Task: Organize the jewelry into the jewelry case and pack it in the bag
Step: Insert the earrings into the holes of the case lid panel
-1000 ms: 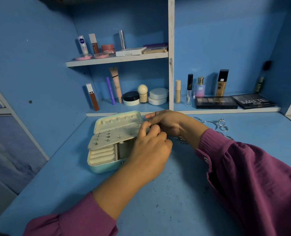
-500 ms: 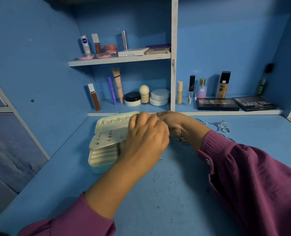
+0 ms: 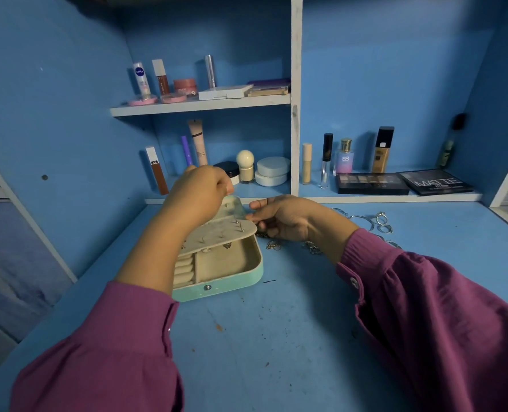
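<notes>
since half a second ago my left hand [image 3: 197, 193] has lifted off the case and risen toward the shelf, fingers curled with the tips pinched together near the thumb; whether some small piece sits in that pinch i cannot tell, it is too small to see. my right hand [image 3: 282, 218] has stayed at the far right corner of the case, its fingertips [image 3: 251, 217] touching the edge of the cream padded earring panel [image 3: 223, 233], fingers fairly straight, steadying it rather than gripping.

the mint-green hinged jewelry case [image 3: 217, 288] lies open on the scuffed blue desk [image 3: 261, 337], its long side running left to right in front of me, the panel propped over the back half. a few studs stand in the panel. the cream tray under it shows ring rolls at left and a bare pocket at right.

what the next move turns on: the loose jewelry is all to the right of the case. small gold-toned earrings [image 3: 273, 245] lie just beside its right edge, almost under my right wrist, and silver bangles and rings [image 3: 374, 221] sit farther right, toward the back. my right hand is plainly the nearer one; my left would have to cross over the open case to reach them. no bag is in view.
</notes>
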Available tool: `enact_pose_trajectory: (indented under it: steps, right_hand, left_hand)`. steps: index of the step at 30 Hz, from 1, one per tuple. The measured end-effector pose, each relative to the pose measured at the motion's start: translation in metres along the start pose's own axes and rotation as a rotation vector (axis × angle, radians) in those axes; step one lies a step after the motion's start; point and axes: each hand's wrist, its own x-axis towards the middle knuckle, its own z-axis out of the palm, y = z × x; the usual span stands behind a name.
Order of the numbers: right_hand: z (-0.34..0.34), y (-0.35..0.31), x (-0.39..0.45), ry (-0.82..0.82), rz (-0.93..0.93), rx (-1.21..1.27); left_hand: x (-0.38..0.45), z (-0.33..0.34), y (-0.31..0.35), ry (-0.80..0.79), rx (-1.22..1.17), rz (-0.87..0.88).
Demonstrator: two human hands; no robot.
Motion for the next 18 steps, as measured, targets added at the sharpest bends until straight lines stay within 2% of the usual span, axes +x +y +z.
enact_pose_trajectory:
  steps: [9, 18]
  right_hand:
    - [0.001, 0.0, 0.0, 0.007, 0.001, 0.016]
    - [0.002, 0.0, 0.0, 0.017, 0.005, 0.009]
  left_hand:
    - [-0.007, 0.008, -0.005, -0.176, 0.02, 0.024]
    - [-0.001, 0.016, -0.015, -0.18, 0.114, 0.024]
